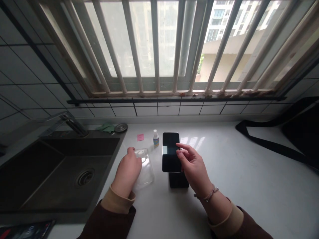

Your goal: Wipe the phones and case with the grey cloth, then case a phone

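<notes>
My right hand point(193, 162) grips a smartphone point(170, 156) by its right edge, thumb in front. The phone is tilted up, and its dark screen faces me with a pale reflection on it. Below and partly behind it is a dark, flat rectangular object point(178, 182), whose kind I cannot make out. My left hand point(128, 169) is closed at the left side of a clear phone case point(147, 172), which has a camera cutout near its top. The fingertips on the case are partly hidden.
Behind the case are a small spray bottle point(156, 138) and a pink paper slip point(140, 137). At the left is a sink point(99, 154) with a faucet point(72, 122), a green cloth point(106, 127) and a metal drain cover point(121, 127). A black strap point(264, 142) lies at the right.
</notes>
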{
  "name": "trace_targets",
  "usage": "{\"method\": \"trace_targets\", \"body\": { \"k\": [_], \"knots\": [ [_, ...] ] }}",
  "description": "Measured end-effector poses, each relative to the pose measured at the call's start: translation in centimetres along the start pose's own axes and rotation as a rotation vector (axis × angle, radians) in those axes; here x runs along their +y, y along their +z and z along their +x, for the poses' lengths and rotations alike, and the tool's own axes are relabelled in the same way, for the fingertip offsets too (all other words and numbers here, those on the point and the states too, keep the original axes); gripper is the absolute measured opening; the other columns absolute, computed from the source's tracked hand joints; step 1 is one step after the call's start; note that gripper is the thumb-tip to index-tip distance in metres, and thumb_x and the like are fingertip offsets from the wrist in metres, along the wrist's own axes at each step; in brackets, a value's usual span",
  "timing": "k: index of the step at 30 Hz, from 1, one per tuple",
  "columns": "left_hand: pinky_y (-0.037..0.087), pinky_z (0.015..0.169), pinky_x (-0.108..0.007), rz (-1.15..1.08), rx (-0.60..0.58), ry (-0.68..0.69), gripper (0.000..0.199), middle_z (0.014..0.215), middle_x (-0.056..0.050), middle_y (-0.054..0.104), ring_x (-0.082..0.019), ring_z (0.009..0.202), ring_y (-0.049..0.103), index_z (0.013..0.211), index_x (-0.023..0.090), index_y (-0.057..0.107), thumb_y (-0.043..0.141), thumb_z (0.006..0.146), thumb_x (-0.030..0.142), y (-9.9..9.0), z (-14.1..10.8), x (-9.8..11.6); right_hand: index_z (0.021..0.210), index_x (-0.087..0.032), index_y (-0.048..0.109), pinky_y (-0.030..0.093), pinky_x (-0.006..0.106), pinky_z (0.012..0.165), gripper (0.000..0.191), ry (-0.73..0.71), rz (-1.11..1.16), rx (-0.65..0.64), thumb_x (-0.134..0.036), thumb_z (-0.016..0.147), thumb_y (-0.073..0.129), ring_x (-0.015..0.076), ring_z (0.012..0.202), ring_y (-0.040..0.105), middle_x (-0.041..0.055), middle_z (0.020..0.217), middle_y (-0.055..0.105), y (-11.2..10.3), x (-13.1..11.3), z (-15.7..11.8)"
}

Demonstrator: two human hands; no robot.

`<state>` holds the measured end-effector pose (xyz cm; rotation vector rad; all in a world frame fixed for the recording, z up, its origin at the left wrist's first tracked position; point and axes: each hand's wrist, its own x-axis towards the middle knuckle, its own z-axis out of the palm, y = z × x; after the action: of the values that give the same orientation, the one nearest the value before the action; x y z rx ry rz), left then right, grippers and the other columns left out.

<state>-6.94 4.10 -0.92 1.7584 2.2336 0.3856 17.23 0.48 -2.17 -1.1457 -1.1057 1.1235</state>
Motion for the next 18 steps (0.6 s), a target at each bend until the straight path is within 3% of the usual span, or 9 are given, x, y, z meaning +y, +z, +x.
{"method": "trace_targets", "body": {
  "k": [4, 5, 8, 12, 18],
  "knots": [
    [0.058, 0.071, -0.032, -0.354, -0.136, 0.053, 0.045, 0.091, -0.007, 0.073, -0.025, 0.078, 0.075, 0.142, 0.019, 0.05, 0.052, 0.096, 0.02, 1.3, -0.3, 0.9, 0.145, -0.024, 0.059, 0.041, 0.022, 0.046, 0.061, 0.041, 0.04, -0.107, -0.056, 0.095, 0.073, 0.0102, 0.054, 0.049, -0.0033, 0.077, 0.063, 0.2, 0.3, -0.1],
    [0.058, 0.066, -0.031, -0.566, -0.198, 0.03, 0.046, 0.093, -0.007, 0.072, -0.023, 0.073, 0.075, 0.142, 0.019, 0.049, 0.052, 0.096, 0.019, 1.8, -0.4, 1.1, 0.149, -0.024, 0.056, 0.041, 0.022, 0.046, 0.065, 0.06, 0.049, -0.125, -0.055, 0.095, 0.074, 0.0104, 0.053, 0.048, -0.0042, 0.075, 0.062, 0.3, 0.3, -0.1],
    [0.062, 0.065, -0.033, -0.874, -0.306, -0.007, 0.043, 0.097, -0.008, 0.071, -0.02, 0.068, 0.075, 0.141, 0.018, 0.046, 0.051, 0.099, 0.02, 2.9, -1.0, 1.9, 0.152, -0.02, 0.053, 0.04, 0.023, 0.047, 0.073, 0.138, 0.073, -0.149, -0.055, 0.092, 0.076, 0.0117, 0.054, 0.05, -0.0037, 0.072, 0.063, 0.4, 0.5, 0.1],
    [0.064, 0.07, -0.032, -1.311, -0.352, -0.099, 0.038, 0.1, -0.009, 0.073, -0.018, 0.071, 0.076, 0.136, 0.017, 0.051, 0.059, 0.099, 0.017, 3.1, -1.8, 3.2, 0.145, -0.017, 0.058, 0.041, 0.024, 0.048, 0.071, 0.218, 0.081, -0.131, -0.056, 0.089, 0.077, 0.014, 0.056, 0.055, -0.0003, 0.074, 0.068, 0.5, 0.5, 0.2],
    [0.063, 0.07, -0.028, -1.559, -0.433, -0.123, 0.034, 0.11, -0.013, 0.077, -0.017, 0.075, 0.077, 0.131, 0.016, 0.06, 0.065, 0.097, 0.014, 3.5, -2.7, 4.4, 0.143, -0.016, 0.061, 0.043, 0.026, 0.048, 0.064, 0.136, -0.122, -0.058, -0.054, 0.092, 0.07, 0.0146, 0.054, 0.054, -0.0029, 0.071, 0.062, 0.4, 0.5, 0.4]
  ]
}}
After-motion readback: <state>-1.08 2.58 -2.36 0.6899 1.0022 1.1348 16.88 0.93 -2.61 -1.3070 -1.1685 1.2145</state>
